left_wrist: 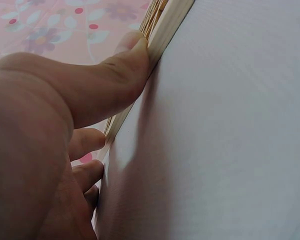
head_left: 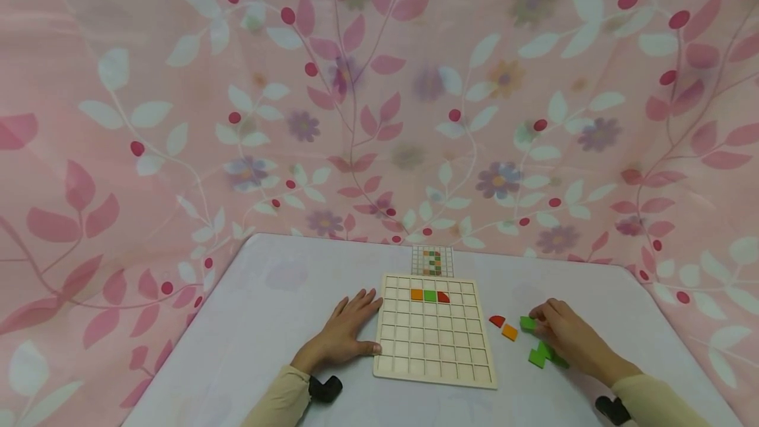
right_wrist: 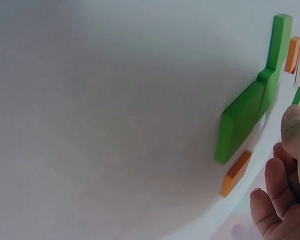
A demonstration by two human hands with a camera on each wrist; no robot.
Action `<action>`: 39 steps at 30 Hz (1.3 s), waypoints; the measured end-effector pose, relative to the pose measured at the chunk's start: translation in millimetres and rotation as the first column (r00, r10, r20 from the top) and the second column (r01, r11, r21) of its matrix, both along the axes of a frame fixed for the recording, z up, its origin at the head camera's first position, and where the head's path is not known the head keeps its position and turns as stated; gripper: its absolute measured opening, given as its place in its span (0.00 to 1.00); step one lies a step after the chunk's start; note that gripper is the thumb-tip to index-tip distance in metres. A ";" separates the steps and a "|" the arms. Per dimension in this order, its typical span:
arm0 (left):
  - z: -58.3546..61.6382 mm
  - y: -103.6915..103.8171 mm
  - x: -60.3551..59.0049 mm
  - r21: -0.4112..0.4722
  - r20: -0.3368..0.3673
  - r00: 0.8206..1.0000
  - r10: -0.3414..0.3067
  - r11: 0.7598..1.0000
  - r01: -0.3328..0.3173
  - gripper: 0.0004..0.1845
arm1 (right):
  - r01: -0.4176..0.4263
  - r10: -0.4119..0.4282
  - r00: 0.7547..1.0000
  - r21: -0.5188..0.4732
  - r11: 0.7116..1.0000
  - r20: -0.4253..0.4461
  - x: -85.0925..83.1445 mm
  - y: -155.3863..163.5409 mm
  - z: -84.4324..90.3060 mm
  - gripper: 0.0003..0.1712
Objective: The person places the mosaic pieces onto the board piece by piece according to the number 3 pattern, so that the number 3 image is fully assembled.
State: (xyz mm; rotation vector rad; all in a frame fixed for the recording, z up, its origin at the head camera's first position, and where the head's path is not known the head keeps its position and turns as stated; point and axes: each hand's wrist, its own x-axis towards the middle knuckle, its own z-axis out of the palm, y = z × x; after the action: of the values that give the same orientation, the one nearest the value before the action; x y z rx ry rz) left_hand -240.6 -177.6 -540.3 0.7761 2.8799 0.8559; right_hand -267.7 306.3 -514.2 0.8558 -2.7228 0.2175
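Note:
My left hand (head_left: 346,335) rests on the table beside a pale wooden grid board (head_left: 429,341), its fingers spread and its thumb against the board's left edge. In the left wrist view, the thumb (left_wrist: 115,80) presses the board's side. Three tiles lie in the board's upper part: an orange square (head_left: 417,294), a green square (head_left: 429,296) and a red quarter-round (head_left: 443,297). To the right of the board, my right hand (head_left: 566,338) pinches a green tile (head_left: 528,323) between thumb and fingers. Below that hand lie several green tiles (head_left: 537,358), partly hidden by it.
A red quarter-round tile (head_left: 497,321) and an orange tile (head_left: 509,332) lie between the board and my right hand. Another orange tile (right_wrist: 236,174) shows in the right wrist view. A pattern card (head_left: 432,261) with a coloured grid stands behind the board, near the flowered curtain (head_left: 356,117).

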 end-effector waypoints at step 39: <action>1.9 0.3 0.0 0.001 -0.011 1.000 -0.014 1.000 0.014 0.50 | -0.088 0.100 0.990 -0.122 0.989 0.097 -33.4 -102.8 3.2 0.12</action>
State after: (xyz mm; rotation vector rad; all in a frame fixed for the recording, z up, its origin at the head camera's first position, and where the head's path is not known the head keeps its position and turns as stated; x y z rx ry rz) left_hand -240.5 -177.3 -538.4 0.8017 2.8801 0.8545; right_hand -301.1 203.5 -511.0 0.9646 -2.7336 0.4481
